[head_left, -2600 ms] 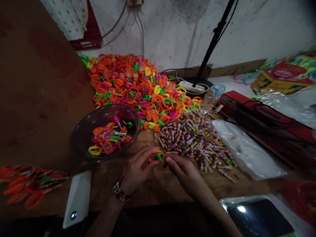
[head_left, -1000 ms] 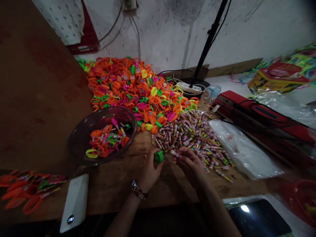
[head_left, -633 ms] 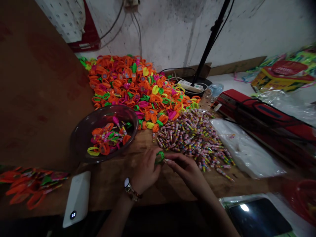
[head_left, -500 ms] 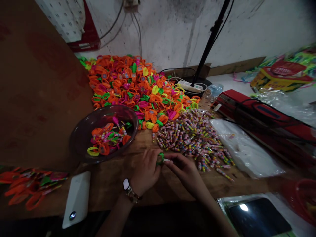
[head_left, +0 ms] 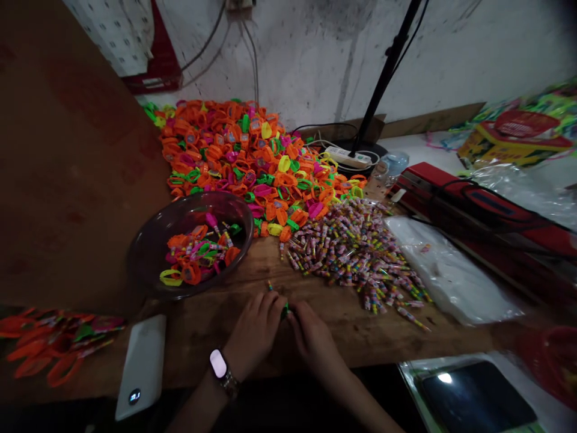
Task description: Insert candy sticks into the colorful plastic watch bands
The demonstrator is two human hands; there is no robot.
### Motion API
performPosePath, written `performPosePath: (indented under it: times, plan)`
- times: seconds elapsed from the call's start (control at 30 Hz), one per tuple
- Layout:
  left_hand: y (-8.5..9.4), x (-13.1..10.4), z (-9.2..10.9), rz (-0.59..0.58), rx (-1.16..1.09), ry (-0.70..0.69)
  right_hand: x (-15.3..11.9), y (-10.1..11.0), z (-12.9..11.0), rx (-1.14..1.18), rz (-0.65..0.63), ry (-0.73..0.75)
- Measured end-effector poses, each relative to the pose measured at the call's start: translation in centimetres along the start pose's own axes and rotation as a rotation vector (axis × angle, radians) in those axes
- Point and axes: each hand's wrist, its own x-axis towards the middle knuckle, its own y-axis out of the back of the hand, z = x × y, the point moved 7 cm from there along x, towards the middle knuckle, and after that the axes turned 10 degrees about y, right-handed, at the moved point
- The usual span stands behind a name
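My left hand (head_left: 259, 322), with a watch (head_left: 219, 364) at the wrist, is closed on a small green plastic piece (head_left: 285, 310). The tip of a wrapped candy stick (head_left: 270, 285) pokes out beyond its fingers. Close beside it, my right hand (head_left: 312, 337) has its fingers pressed together at the green piece's right side; what they pinch is hidden. Ahead of the hands lies a heap of wrapped candy sticks (head_left: 351, 246), and behind that a large pile of orange, green, pink and yellow plastic rings (head_left: 234, 150).
A dark bowl (head_left: 146, 255) of mixed pieces stands left. A white power bank (head_left: 143, 364) lies near the front edge. At right are plastic bags (head_left: 451, 276), a red sealing machine (head_left: 478, 210) and a dark tablet (head_left: 478, 394). A black pole (head_left: 383, 78) rises behind.
Both hands have moved toward the front edge, with the left also shifting left. The green piece is now more covered, and a stick tip shows beyond the left fingers.
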Motion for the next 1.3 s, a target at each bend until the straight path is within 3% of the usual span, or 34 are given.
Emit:
performPosePath:
  times: [0.17,0.23,0.3,0.43,0.5,0.57,0.67,0.73,0.83,0.93,1.0,1.17,1.3]
  plan:
    - [0.3,0.0,0.1,-0.026,0.069,0.004,0.5,-0.4,0.7,0.165,0.019,-0.030]
    - [1.5,0.5,-0.6,-0.053,0.076,0.001,1.3,-0.3,0.8,0.239,-0.037,-0.012]
    - [3.8,1.4,-2.7,-0.029,0.105,0.076,2.2,-0.3,0.8,0.235,-0.098,0.024]
    - [9.7,3.2,-9.4,0.294,0.236,0.476,3.6,-2.0,1.1,-0.197,-0.265,0.136]
    - [10.6,4.2,-10.6,0.438,0.262,0.582,3.9,-3.8,1.4,-0.477,-0.384,0.208]
    - [8.7,6.1,-9.5,0.429,0.208,0.517,4.1,-5.4,1.8,-0.647,-0.462,0.276]
    - [2.1,10.2,-6.0,0.151,0.021,0.314,4.1,-5.9,2.3,-0.710,-0.490,0.348]
    - [-1.8,12.7,-5.1,0.054,-0.040,0.330,3.7,-5.1,2.4,-0.701,-0.465,0.402]
    - [-4.8,16.0,-5.9,0.068,-0.058,0.426,2.8,-2.4,2.2,-0.618,-0.326,0.436]
    - [-5.5,17.5,-7.4,0.073,-0.087,0.460,1.9,0.8,2.2,-0.380,-0.157,0.359]
    - [-5.4,17.1,-8.0,0.066,-0.112,0.444,1.5,2.5,2.4,-0.220,-0.065,0.305]
    - [-4.4,13.1,-7.8,0.073,-0.190,0.432,1.8,5.5,3.5,0.024,0.126,0.149]
    - [-1.6,9.8,-6.1,0.155,-0.310,0.384,3.1,6.3,3.8,0.288,0.183,-0.025]
